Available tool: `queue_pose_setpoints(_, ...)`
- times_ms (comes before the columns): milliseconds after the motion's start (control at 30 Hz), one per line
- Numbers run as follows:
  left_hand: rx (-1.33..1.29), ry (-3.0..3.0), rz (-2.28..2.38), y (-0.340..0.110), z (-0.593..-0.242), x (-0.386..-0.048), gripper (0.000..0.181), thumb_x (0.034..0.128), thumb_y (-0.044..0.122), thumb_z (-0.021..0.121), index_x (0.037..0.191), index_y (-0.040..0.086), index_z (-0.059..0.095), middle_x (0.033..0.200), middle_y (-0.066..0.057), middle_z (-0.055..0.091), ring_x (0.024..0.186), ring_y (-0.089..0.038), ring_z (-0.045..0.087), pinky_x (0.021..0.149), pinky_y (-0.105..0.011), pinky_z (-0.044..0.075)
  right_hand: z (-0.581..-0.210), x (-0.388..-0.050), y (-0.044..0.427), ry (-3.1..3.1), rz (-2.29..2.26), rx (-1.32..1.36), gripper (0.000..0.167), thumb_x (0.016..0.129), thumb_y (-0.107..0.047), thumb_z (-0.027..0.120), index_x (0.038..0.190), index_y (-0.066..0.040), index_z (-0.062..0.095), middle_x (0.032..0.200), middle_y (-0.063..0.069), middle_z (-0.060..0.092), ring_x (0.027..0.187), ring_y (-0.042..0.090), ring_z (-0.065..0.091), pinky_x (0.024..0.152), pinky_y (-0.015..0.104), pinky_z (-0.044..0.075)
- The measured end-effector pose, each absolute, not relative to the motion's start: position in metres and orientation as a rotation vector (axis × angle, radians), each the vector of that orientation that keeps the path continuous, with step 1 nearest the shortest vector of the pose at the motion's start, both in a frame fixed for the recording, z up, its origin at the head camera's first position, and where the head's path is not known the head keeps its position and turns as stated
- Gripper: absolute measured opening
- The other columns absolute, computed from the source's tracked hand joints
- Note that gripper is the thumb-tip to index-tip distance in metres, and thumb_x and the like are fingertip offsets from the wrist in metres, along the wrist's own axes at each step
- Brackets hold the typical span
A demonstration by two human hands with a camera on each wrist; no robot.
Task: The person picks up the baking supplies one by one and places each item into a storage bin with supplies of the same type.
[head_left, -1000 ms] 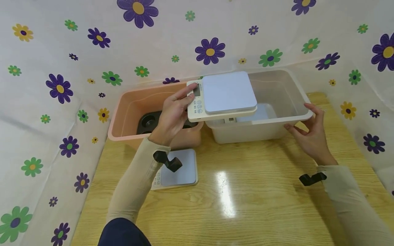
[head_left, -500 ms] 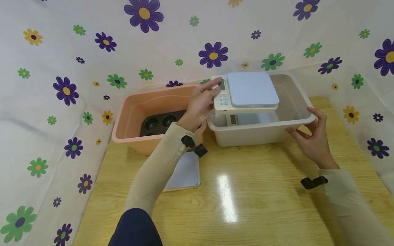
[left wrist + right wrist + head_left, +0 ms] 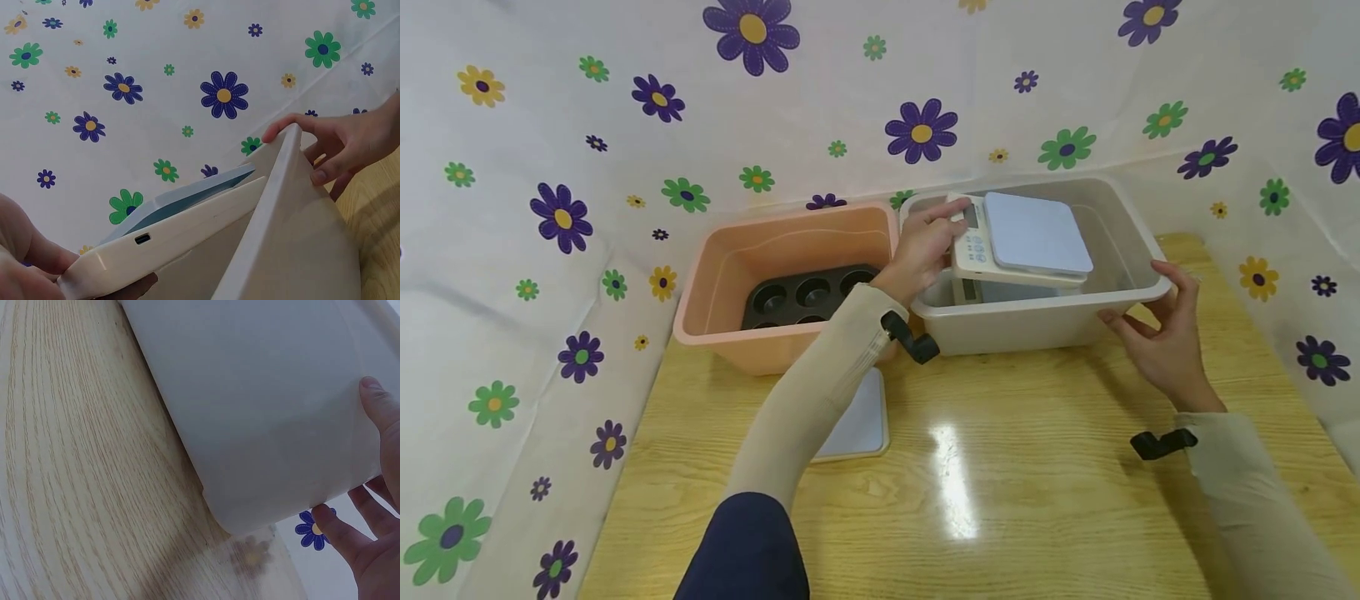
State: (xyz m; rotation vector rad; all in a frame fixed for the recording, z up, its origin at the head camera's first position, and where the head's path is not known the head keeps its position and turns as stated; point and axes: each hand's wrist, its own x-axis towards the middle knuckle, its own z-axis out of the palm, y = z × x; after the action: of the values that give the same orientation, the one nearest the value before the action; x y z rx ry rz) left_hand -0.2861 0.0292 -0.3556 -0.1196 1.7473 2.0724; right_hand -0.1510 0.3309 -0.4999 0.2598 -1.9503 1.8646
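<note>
My left hand (image 3: pixel 921 250) grips a white kitchen scale (image 3: pixel 1037 233) by its display end, thumb and fingers on either side. The scale is tilted, its platform end lower, within the mouth of the off-white plastic bin (image 3: pixel 1030 327). Beneath it, partly hidden, another scale (image 3: pixel 967 292) lies on the bin's floor. My right hand (image 3: pixel 1161 333) holds the bin's front right corner, with a finger over the rim and the thumb on the front wall. In the left wrist view, a port shows in the side of the held scale (image 3: pixel 187 228). The right wrist view shows the bin wall (image 3: pixel 262 412).
An orange bin (image 3: pixel 760 348) stands to the left, with a dark muffin pan (image 3: pixel 812 292) inside. One more scale (image 3: pixel 859 421) lies on the wooden table (image 3: pixel 1037 483), partly under my left forearm. Flower-printed sheeting (image 3: pixel 820 83) rises behind and at both sides.
My left hand has carried the scale rightward from between the two bins, then lowered it into the off-white bin's mouth, tilting it. My right hand stays on the bin's corner.
</note>
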Motion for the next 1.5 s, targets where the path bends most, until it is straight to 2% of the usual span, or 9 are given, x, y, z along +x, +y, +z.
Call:
queue_pose_setpoints(167,-0.109,1.774,2.021,0.035,-0.364,-0.295,0.047,0.1112,0.001,0.054,0.156,0.011,0.061,0.169,-0.015,0.050,0.142,-0.034,0.063,0.118,-0.050,0.056,-0.499,-0.151,0.331,-1.941,1.876,0.256,0.090,0.093,0.024,0.066,0.165,-0.014,0.028,0.159,0.008,0.043,0.133,0.013,0.059,0.098,0.014,0.057)
queue_pose_setpoints(333,-0.129,1.788,1.978,0.039,-0.368,-0.301,0.049,0.1110,-0.001,0.050,0.159,0.008,0.057,0.169,-0.018,0.049,0.147,-0.036,0.060,0.120,-0.051,0.054,-0.499,-0.151,0.330,-1.948,1.865,0.249,0.090,0.093,0.024,0.066,0.165,-0.014,0.028,0.159,0.009,0.043,0.135,0.018,0.059,0.098,0.014,0.057)
queue_pose_setpoints(633,-0.117,1.861,1.841,0.039,-0.370,-0.308,0.050,0.1124,0.004,0.050,0.162,0.010,0.053,0.160,-0.017,0.060,0.133,-0.032,0.068,0.116,-0.048,0.058,-0.500,-0.151,0.331,-1.936,1.868,0.276,0.089,0.093,0.023,0.066,0.165,-0.014,0.027,0.157,0.009,0.045,0.134,0.014,0.060,0.099,0.014,0.057)
queue_pose_setpoints(967,-0.081,1.839,1.838,0.041,-0.382,-0.308,0.053,0.1088,-0.004,0.049,0.161,0.006,0.053,0.161,-0.021,0.058,0.141,-0.037,0.064,0.117,-0.053,0.056,-0.501,-0.150,0.331,-1.909,1.884,0.298,0.089,0.093,0.023,0.066,0.165,-0.013,0.027,0.159,0.009,0.043,0.136,0.015,0.059,0.099,0.015,0.057)
queue_pose_setpoints(1333,-0.032,1.938,1.721,0.039,-0.382,-0.305,0.052,0.1090,0.000,0.052,0.160,0.008,0.056,0.165,-0.016,0.053,0.129,-0.028,0.063,0.119,-0.050,0.055,-0.502,-0.151,0.331,-1.883,1.901,0.311,0.089,0.093,0.024,0.066,0.164,-0.012,0.027,0.159,0.010,0.044,0.135,0.014,0.060,0.100,0.017,0.058)
queue_pose_setpoints(1500,0.057,2.069,1.499,0.034,-0.378,-0.304,0.063,0.1105,0.017,0.059,0.170,0.014,0.040,0.172,-0.010,0.046,0.151,-0.028,0.051,0.131,-0.051,0.042,-0.503,-0.151,0.331,-1.880,1.900,0.313,0.089,0.092,0.024,0.066,0.164,-0.013,0.027,0.160,0.010,0.044,0.136,0.015,0.060,0.100,0.017,0.058)
